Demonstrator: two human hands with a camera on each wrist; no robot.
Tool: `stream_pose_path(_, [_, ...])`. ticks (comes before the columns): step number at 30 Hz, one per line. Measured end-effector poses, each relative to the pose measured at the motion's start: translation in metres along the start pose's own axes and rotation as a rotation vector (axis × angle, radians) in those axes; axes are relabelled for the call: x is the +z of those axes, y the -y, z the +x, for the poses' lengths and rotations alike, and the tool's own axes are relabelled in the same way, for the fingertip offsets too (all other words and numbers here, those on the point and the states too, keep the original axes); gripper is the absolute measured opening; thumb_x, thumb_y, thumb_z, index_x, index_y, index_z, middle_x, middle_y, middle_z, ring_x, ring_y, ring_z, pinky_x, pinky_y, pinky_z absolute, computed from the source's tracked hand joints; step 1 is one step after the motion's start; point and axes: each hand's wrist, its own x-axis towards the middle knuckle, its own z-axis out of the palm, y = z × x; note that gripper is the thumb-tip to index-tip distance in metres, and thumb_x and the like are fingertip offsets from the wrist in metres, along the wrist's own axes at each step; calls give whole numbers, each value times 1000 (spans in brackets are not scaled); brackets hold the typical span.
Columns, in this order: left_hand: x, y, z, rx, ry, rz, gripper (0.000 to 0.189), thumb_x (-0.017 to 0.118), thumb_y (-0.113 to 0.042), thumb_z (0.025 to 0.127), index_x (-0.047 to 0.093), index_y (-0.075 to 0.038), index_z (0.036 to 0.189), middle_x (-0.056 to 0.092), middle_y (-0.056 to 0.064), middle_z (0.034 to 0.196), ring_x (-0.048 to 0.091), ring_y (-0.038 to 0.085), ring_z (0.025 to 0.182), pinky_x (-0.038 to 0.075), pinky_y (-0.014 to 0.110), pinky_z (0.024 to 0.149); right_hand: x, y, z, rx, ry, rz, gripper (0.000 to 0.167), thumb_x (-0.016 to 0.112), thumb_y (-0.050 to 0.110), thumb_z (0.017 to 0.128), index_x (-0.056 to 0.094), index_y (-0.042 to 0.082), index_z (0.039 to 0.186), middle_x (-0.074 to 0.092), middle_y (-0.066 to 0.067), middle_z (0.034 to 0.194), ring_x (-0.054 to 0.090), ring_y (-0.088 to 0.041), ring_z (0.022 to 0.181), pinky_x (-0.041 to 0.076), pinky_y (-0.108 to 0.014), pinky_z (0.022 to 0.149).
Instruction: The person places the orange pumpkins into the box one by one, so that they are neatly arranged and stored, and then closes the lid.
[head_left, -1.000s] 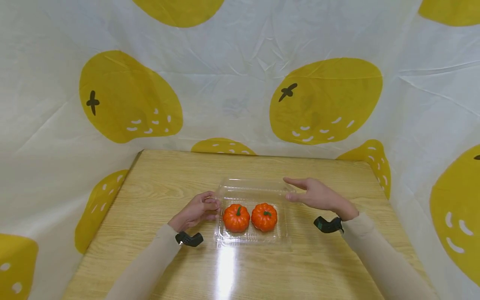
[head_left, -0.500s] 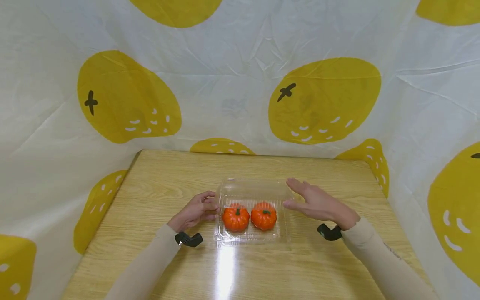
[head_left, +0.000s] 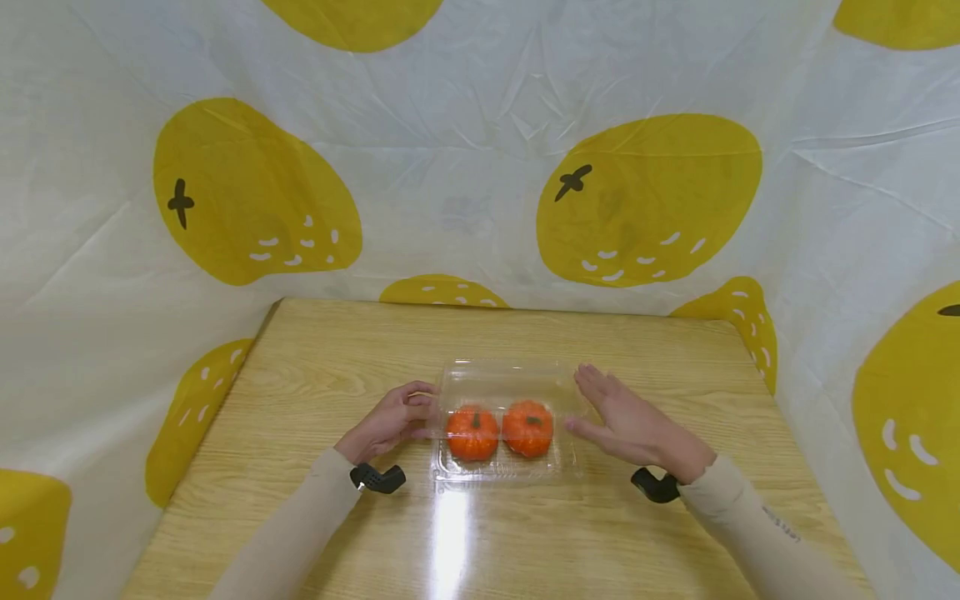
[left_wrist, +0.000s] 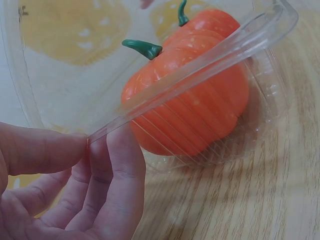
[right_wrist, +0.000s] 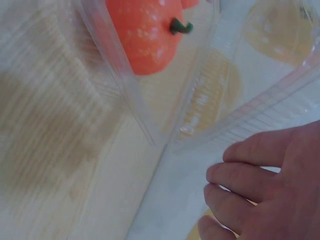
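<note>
A clear plastic clamshell container [head_left: 504, 480] stands on the wooden table, holding two orange toy pumpkins, a left one [head_left: 472, 437] and a right one [head_left: 528, 430], both with green stems. Its hinged lid [head_left: 501, 377] slants partway over them, and the pumpkins show through it. At the left side, my left hand [head_left: 387, 423] pinches the container's rim between thumb and fingers [left_wrist: 126, 165], as the left wrist view shows. Beside the lid on the right is my right hand [head_left: 636, 423]; its fingers are straight and lie right by the lid's outer side in the right wrist view.
The wooden table [head_left: 337, 342] runs back to a white cloth [head_left: 450, 208] printed with large yellow fruit, which also hangs along the left and right sides. Black bands sit on both wrists, over light sleeves.
The lid has tilted forward and down over the pumpkins. My right hand has come slightly nearer with it, fingers now straighter and angled up. The left hand keeps its hold on the rim.
</note>
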Motion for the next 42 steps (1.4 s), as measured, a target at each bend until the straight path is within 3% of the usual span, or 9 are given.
stream_pose_path(8, [1,-1,-1,-5,-15,11,46,56,-3,103,40,7,145,65,-1,107,64,11,91,60,27,78,18,-1,-6,-35,-69,-98,86,52,53,104,25,-7,160,19,-26,170,20,-45,159,22,-62,129])
stream_pose_path(26, [3,-1,1,-4,-15,-6,43,53,1,102,43,3,144,66,-2,107,66,12,93,61,28,80,46,-9,-13,-67,-158,-241,98,57,61,98,24,-6,160,20,-25,170,21,-42,160,26,-60,128])
stream_pose_path(36, [5,3,-5,-17,-46,-11,45,54,-12,106,45,5,146,66,-1,110,67,11,97,61,30,88,55,-11,-15,-58,-174,-256,101,58,63,97,21,-5,161,20,-25,171,21,-41,160,25,-59,128])
stream_pose_path(39, [5,6,-10,-42,-64,-15,40,51,-14,108,49,5,142,65,0,109,66,12,97,61,31,89,56,-11,-15,-59,-177,-261,101,58,64,96,22,-5,161,21,-25,171,21,-41,160,25,-60,128])
stream_pose_path(42, [2,9,-16,-55,-39,-16,35,49,-23,110,56,1,133,65,-2,104,65,13,94,62,32,87,58,-12,-16,-62,-184,-269,102,59,64,96,23,-6,161,21,-25,171,22,-41,160,25,-59,128])
